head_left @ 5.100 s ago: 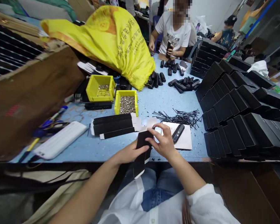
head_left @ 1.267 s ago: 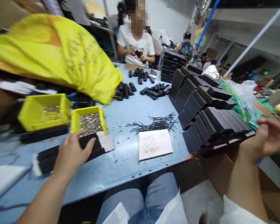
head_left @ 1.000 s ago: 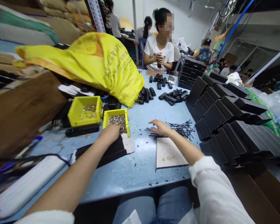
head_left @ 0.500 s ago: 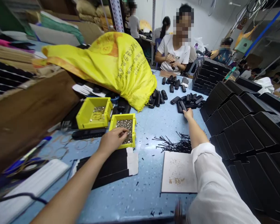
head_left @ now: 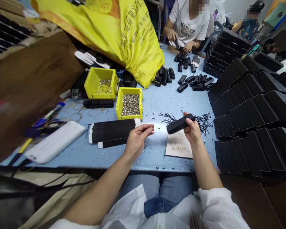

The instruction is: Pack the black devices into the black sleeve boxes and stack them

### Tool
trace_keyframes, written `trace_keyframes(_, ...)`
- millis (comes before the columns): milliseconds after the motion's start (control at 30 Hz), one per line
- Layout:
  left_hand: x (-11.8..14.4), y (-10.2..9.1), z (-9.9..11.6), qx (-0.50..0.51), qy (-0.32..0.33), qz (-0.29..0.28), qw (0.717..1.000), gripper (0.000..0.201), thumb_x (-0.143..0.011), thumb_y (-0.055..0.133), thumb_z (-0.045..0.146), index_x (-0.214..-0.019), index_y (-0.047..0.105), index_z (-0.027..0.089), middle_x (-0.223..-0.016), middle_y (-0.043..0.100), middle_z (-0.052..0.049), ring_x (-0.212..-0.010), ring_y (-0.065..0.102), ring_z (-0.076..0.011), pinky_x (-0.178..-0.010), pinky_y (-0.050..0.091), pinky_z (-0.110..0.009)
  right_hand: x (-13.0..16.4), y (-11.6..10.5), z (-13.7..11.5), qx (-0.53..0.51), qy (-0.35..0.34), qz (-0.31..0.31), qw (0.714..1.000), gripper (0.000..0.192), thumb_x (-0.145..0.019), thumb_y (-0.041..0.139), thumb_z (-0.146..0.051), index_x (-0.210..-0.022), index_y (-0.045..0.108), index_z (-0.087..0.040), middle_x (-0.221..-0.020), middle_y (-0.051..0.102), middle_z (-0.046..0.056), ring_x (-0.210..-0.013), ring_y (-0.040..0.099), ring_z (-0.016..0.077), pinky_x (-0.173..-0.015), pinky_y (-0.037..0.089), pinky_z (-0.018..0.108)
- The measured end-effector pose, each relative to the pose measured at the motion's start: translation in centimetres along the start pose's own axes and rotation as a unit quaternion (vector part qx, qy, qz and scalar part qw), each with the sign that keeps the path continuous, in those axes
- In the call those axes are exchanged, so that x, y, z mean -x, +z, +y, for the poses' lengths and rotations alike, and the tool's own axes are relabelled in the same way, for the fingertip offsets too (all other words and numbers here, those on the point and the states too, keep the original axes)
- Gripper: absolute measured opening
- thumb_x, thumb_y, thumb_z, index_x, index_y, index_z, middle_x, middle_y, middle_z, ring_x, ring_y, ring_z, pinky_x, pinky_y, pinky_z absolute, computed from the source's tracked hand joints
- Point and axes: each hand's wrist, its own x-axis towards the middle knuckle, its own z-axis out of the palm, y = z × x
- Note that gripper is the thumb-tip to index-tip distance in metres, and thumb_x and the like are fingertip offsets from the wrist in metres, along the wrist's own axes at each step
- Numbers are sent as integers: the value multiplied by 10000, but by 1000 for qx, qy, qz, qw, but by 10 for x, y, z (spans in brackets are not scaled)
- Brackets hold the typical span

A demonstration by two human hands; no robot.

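Observation:
My right hand point(head_left: 193, 131) grips a long black plastic case point(head_left: 177, 124), tilted above a pale square board point(head_left: 178, 152). To its left, my left hand point(head_left: 137, 140) is closed in a pinch; whatever is between its fingertips is too small to make out. Just beyond that hand stands a yellow bin point(head_left: 119, 108) full of small shiny metal pieces point(head_left: 131, 104). Thin black stick-like parts point(head_left: 205, 122) lie loose behind the board, partly hidden by the case and my right hand.
Another yellow bin point(head_left: 88, 87) stands farther left. Flat black cartons point(head_left: 114, 130) lie beside my left forearm. More black cases point(head_left: 195, 81) cover the far table, where a co-worker point(head_left: 188, 25) handles something. Black boxes point(head_left: 240, 133) are stacked at right; a yellow sack point(head_left: 133, 47) bulges at back left.
My right hand has drawn back from the far pile, bringing a black case over the board. My left hand has left the metal-piece bin and moved nearer, still pinched. The view has tilted down.

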Motion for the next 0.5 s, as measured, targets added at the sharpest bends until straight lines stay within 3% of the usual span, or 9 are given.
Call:
trace_keyframes(100,23,3,-11,23,-5,-5,1000,321,-626,825,314,-863,682,152,-824,691,-43,-737,640,-138,-732,548,-272,41,41,-14,-161,-61,60,983,213,-755,609,-339,-902,479,-258,-808,546,-35,-770,588,129,-823,512,363)
trace_keyframes(233,38,10,-12,32,12,-17,999,370,-597,834,267,-877,614,169,-782,667,-11,-740,638,-135,-720,540,-264,60,72,-21,-209,-111,100,966,175,-780,533,-309,-818,369,-260,-624,341,-67,-555,439,99,-658,470,280)
trace_keyframes(500,54,17,-19,-75,46,-60,994,312,-652,777,321,-810,546,182,-721,642,-4,-695,636,-151,-729,527,-291,63,67,-7,-272,-48,119,954,201,-756,551,-286,-794,360,-241,-609,309,-76,-518,395,84,-593,428,244)
